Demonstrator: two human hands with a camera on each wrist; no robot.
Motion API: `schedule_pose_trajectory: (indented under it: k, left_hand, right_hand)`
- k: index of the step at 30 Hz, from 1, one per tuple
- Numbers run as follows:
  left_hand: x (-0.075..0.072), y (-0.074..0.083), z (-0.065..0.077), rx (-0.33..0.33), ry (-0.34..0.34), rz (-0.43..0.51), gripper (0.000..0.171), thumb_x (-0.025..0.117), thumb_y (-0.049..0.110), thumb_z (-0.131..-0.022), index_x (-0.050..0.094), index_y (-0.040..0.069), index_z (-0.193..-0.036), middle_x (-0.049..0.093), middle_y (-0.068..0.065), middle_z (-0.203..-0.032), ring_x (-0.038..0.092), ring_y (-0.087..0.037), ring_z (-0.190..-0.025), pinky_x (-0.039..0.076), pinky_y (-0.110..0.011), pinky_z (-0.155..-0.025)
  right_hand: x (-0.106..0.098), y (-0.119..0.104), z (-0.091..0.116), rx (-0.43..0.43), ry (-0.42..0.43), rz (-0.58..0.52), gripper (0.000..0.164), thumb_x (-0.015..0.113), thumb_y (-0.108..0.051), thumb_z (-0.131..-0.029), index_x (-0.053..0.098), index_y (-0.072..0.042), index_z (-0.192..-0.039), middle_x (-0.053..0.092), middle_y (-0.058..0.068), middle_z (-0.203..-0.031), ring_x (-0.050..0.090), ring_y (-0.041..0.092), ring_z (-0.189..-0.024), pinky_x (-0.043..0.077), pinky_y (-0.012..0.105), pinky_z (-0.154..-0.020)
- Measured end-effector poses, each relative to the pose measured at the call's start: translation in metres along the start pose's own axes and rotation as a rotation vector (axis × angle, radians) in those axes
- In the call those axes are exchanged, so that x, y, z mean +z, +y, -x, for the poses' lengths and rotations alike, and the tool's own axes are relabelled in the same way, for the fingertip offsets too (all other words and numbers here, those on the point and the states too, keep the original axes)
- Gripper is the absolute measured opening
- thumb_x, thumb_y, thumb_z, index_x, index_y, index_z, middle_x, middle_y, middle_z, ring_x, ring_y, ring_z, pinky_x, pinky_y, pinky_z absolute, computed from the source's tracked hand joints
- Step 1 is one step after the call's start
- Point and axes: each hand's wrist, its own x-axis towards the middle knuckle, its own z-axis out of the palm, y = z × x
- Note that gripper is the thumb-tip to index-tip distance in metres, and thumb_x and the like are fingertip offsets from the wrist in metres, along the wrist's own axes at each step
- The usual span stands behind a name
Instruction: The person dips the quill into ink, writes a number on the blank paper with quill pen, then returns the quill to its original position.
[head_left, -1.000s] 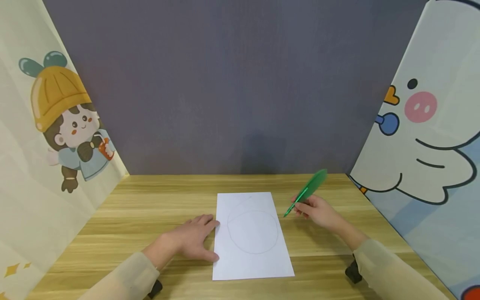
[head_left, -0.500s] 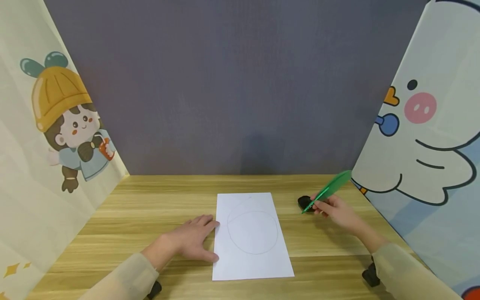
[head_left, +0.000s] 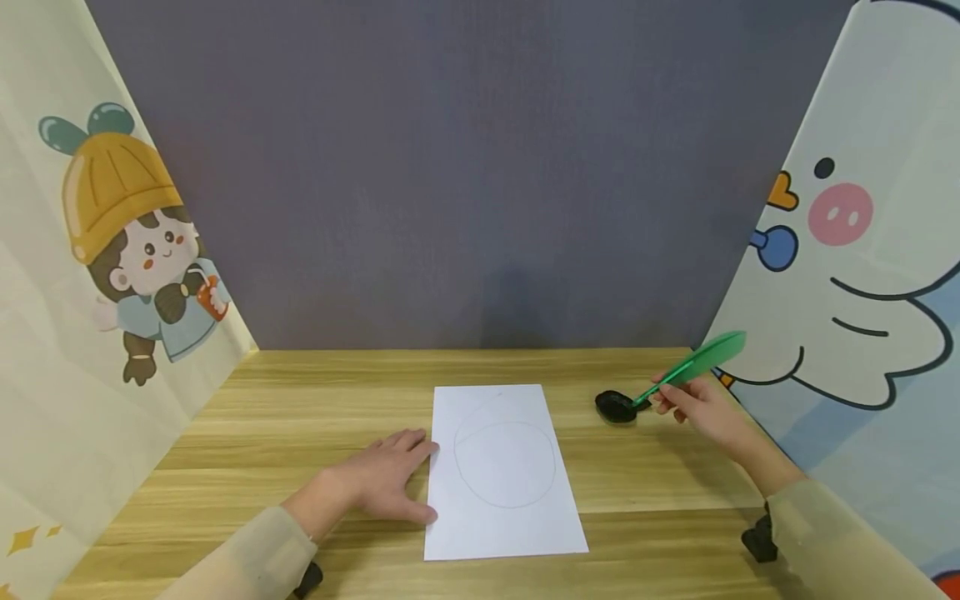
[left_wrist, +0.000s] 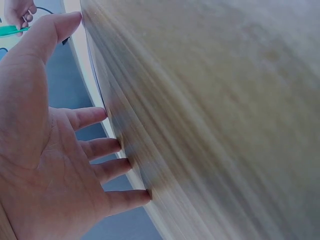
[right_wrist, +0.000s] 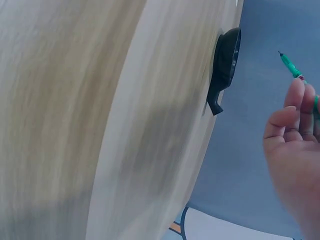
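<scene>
Between its thumb and fingers, my right hand point(head_left: 701, 410) pinches a green feather pen point(head_left: 707, 357). The pen's tip points down and left, appearing over the right edge of a small black dish with a short handle point(head_left: 613, 407). In the right wrist view, the pen point(right_wrist: 290, 65) is raised off the tabletop, apart from the dish point(right_wrist: 227, 57). My left hand point(head_left: 390, 477) rests with spread fingers, thumb and index fingertip on the left edge of a white sheet of paper point(head_left: 506, 533). A thin, large oval line and fainter marks above it show on the sheet.
The wooden table point(head_left: 315, 400) runs back to a dark grey panel point(head_left: 480, 183). Cartoon-printed sheets stand at the left point(head_left: 45, 333) and right point(head_left: 900, 350) sides. Black wrist gear point(head_left: 761, 537) sits under the right sleeve.
My right hand has moved right with the feather pen, away from the paper, bringing the black dish into view. My left hand and the paper have stayed in place.
</scene>
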Motion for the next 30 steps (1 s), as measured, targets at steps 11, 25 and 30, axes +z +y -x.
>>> schedule_pose_trajectory:
  k: [11,25,30]
  left_hand:
    - [0.001,-0.001,0.001,-0.001,-0.002,0.007,0.108,0.081,0.066,-0.086,0.040,0.010,-0.169,0.031,-0.023,-0.178,0.029,-0.046,-0.166,0.031,-0.070,-0.131]
    - [0.002,-0.002,-0.001,-0.008,-0.002,0.004,0.109,0.079,0.068,-0.087,0.039,0.012,-0.170,0.030,-0.021,-0.179,0.028,-0.045,-0.167,0.029,-0.070,-0.132]
    - [0.001,0.000,0.001,-0.009,-0.004,0.007,0.109,0.079,0.068,-0.087,0.039,0.011,-0.170,0.030,-0.021,-0.180,0.028,-0.045,-0.167,0.029,-0.069,-0.133]
  right_hand:
    - [-0.003,0.003,0.004,-0.032,0.001,0.024,0.037,0.047,-0.012,-0.119,0.056,0.010,-0.147,0.070,-0.004,-0.104,0.072,0.017,-0.087,0.053,0.032,-0.064]
    - [-0.004,0.010,0.016,-0.053,-0.067,0.093,0.044,0.068,-0.016,-0.111,0.063,0.006,-0.149,0.083,0.008,-0.124,0.080,0.006,-0.104,0.068,0.035,-0.083]
    - [-0.004,0.012,0.015,0.009,-0.093,0.068,0.050,0.068,-0.010,-0.109,0.057,0.002,-0.156,0.075,0.023,-0.139,0.077,0.000,-0.112,0.068,0.038,-0.091]
